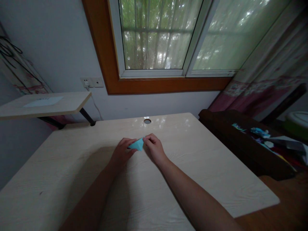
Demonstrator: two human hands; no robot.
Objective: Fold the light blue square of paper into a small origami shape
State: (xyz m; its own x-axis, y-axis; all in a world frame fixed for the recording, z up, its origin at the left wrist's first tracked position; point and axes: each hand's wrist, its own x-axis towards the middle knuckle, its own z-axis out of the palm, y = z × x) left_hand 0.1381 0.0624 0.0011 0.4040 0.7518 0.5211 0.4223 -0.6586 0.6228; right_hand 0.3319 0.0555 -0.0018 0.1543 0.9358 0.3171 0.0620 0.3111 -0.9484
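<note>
Hands holding blue paper, pale desk, window

Room rightward over the desk; raised shelf as far-left obstacle.

Counter: pale top, faint wood grain, rounded corners. Round hole near the rear edge, with spots of reflected light around it. Broad shadow across the left half. Small dark mark toward the front left; nature unclear. At the rear left, a raised shelf of similar pale board stands on black legs. On the shelf: one white sheet, flat, markings too small to read.
</note>
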